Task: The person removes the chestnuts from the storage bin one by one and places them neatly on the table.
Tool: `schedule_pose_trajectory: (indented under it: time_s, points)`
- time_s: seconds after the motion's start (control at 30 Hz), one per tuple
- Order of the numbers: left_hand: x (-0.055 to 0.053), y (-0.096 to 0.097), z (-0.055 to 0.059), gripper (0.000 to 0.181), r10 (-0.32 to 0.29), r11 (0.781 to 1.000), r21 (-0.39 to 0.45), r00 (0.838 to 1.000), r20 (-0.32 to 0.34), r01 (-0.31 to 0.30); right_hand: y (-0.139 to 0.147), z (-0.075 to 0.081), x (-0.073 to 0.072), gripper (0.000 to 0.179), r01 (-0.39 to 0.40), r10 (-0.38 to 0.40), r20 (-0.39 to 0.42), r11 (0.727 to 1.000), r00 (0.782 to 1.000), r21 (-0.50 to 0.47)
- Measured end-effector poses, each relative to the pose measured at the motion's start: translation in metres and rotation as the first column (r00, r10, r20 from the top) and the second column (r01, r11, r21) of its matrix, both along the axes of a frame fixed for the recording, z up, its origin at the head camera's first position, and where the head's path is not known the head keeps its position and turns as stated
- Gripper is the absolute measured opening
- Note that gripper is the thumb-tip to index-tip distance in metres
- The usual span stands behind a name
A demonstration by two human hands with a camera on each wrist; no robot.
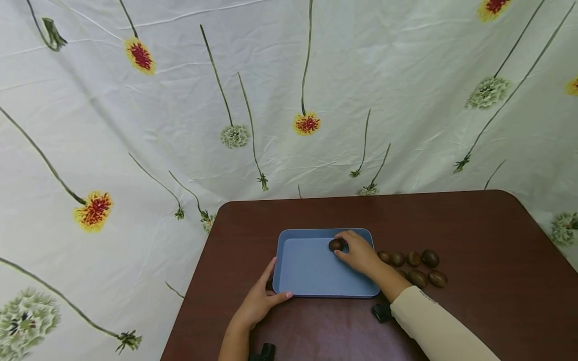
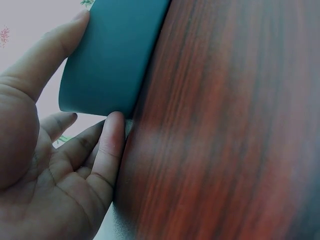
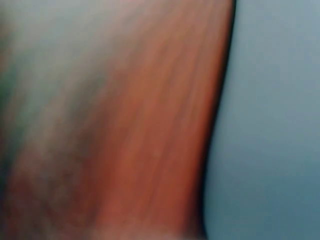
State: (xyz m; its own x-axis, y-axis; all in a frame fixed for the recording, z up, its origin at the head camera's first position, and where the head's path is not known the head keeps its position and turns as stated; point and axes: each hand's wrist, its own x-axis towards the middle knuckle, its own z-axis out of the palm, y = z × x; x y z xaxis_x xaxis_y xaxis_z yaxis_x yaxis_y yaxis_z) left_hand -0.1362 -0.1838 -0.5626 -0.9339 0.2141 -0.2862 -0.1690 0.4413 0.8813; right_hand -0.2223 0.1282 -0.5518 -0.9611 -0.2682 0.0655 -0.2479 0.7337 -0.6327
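Observation:
A shallow blue rectangular tray point(image 1: 322, 271) lies on the table. My right hand point(image 1: 361, 255) reaches over its right side and pinches a dark brown, glossy, egg-shaped thing point(image 1: 335, 244) between thumb and fingers, over the tray's far right part. My left hand point(image 1: 257, 303) holds the tray's near left corner, thumb at the front rim and fingers along the left side. In the left wrist view, the left hand point(image 2: 65, 165) lies around the tray's wall point(image 2: 115, 60). The right wrist view is blurred and shows the tray's side point(image 3: 270, 125) but no fingers.
Several similar brown egg-shaped things point(image 1: 417, 278) lie in rough rows to the right of the tray, some partly behind the right forearm. The dark red-brown wooden table point(image 1: 496, 281) has rounded far corners. Behind it hangs a white flower-patterned cloth point(image 1: 280, 100).

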Motion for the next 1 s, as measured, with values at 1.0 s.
schedule_pose_trajectory:
  time_s: [1.0]
  points:
    - [-0.001, 0.0, 0.0, 0.109, -0.01, 1.0, 0.005, 1.0, -0.001, 0.01, 0.046, 0.023, 0.032, 0.04, 0.109, -0.127, -0.033, 0.936, 0.991, -0.335]
